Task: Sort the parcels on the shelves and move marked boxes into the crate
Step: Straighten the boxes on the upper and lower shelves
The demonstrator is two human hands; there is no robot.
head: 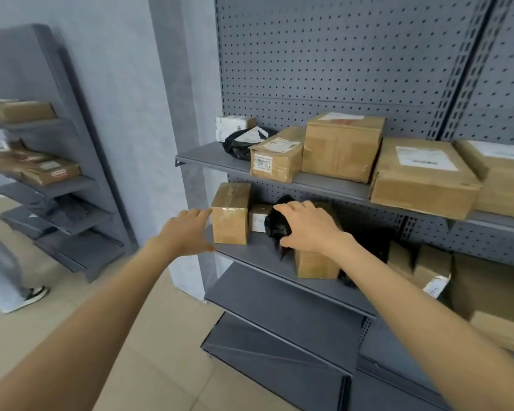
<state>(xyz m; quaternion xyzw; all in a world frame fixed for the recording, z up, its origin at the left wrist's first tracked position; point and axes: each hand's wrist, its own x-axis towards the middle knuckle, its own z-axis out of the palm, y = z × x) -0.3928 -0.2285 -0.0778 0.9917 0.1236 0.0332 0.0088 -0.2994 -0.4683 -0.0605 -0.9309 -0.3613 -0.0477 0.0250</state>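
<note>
The grey shelf unit (338, 69) fills the wall here, and the work looks to be at the sorting stage, with nothing yet on its way to the crate, which is nowhere in sight. The upper shelf (208, 157) carries a row of brown cartons (341, 149) that nobody is touching. The business is on the middle shelf (258, 256), at its left end. A tall brown box (230, 215) stands upright near the left edge, a squat brown box (316, 264) sits closer to the front edge, and between them lie a black bag parcel (276, 225) and, behind it against the tall box, a small labelled box (258, 221).

The right hand (309, 229) is grasping the black bag parcel, fingers curled over its top and thumb tucked beneath, its wrist above the squat box. The left hand (184, 232) is released, fingers straight and spread, reaching at the tall box's left face; whether the fingertips touch it I cannot tell.

I'd judge the next move is to lift the bag clear and check it for a mark, while the left hand steadies or takes the tall box
</note>
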